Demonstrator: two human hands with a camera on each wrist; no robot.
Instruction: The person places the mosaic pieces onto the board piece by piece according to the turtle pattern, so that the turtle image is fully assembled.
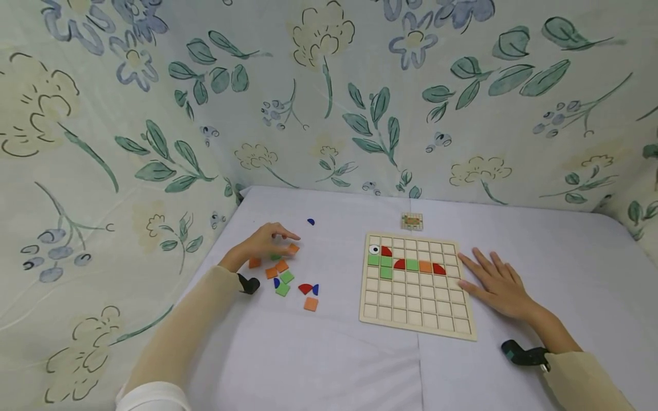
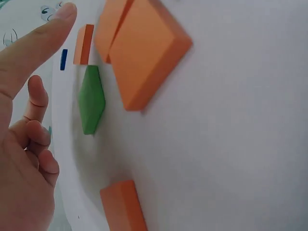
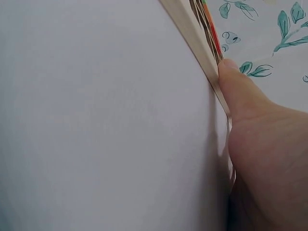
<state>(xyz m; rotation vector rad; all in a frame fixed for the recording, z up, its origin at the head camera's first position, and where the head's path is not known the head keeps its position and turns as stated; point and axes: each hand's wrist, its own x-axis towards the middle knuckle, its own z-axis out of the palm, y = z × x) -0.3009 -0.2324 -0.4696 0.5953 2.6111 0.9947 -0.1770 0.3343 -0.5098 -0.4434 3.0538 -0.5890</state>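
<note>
On the white tabletop (image 1: 319,365), we have a pale, square board (image 1: 399,301) ruled into small cells by raised lines. Near its upper left corner sits a white tile with a black eye dot (image 1: 374,249), beside a red quarter-round (image 1: 386,251). The next row runs green, green, red, green, orange, red, with one more green square (image 1: 386,273) beneath the second.

Left of the board lie loose pieces: matte orange squares, flat-faced and thick-edged up close, green squares, a red quarter-round and small dark blue pieces with one curved side. Our left grip (image 1: 264,242) is released, forefinger extended above an orange square (image 1: 293,249); we cannot tell whether it touches. Our right grip (image 1: 496,285) is also released, fingers spread, the thumb against the board's right edge. Beyond the board lies a small patterned card (image 1: 412,221).
</note>
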